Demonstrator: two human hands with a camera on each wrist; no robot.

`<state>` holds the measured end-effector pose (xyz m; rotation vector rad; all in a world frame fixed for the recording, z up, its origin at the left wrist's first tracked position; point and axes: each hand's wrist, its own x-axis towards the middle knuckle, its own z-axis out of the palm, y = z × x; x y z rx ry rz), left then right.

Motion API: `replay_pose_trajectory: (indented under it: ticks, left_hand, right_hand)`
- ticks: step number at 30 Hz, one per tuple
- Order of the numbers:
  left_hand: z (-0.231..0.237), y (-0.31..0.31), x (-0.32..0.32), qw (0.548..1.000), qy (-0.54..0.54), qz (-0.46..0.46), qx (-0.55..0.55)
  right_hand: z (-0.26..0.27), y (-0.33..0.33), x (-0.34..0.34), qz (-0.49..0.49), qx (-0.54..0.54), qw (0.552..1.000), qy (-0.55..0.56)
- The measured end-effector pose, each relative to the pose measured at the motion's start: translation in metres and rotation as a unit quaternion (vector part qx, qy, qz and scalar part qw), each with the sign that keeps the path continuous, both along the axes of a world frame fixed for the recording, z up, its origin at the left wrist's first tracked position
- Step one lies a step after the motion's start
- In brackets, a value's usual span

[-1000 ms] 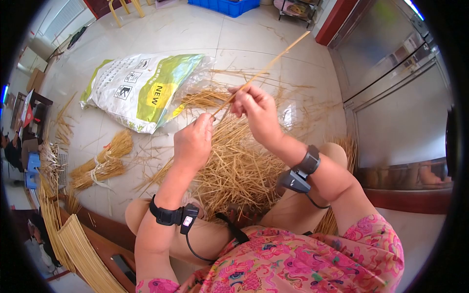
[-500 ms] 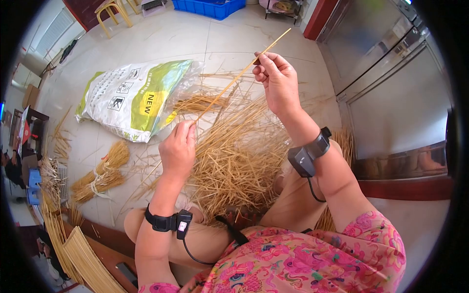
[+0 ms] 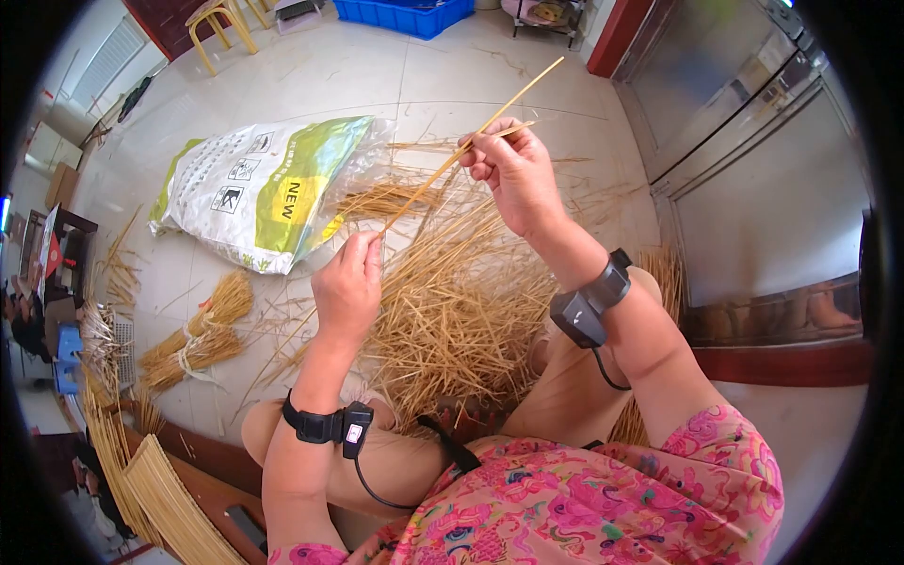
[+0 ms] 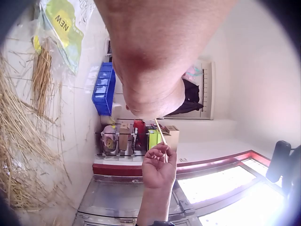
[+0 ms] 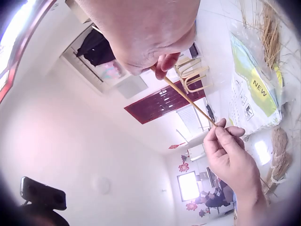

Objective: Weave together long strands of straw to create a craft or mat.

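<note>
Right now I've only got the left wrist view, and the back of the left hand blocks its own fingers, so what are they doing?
Observer: The left hand pinches one end of a thin, yellow-brown straw stalk between thumb and fingers.

Operator: Okay, and past the edge of my picture, is there anything on the floor by that green and white plastic bag marked NEW?

Observer: Yes, two golden straw bundles bound with pale ties lie beside the green and white plastic bag, on the person's left.
</note>
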<state>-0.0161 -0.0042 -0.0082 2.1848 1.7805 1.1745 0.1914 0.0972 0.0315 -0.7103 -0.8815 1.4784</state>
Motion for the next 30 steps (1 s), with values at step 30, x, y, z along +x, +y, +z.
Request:
replay_pose_trajectory:
  ticks: [30]
  left_hand:
    - [-0.004, 0.000, 0.008, 0.999, 0.016, 0.001, 0.049]
  right_hand:
    - [-0.026, -0.031, -0.034, 0.188, -0.187, 0.957, 0.121]
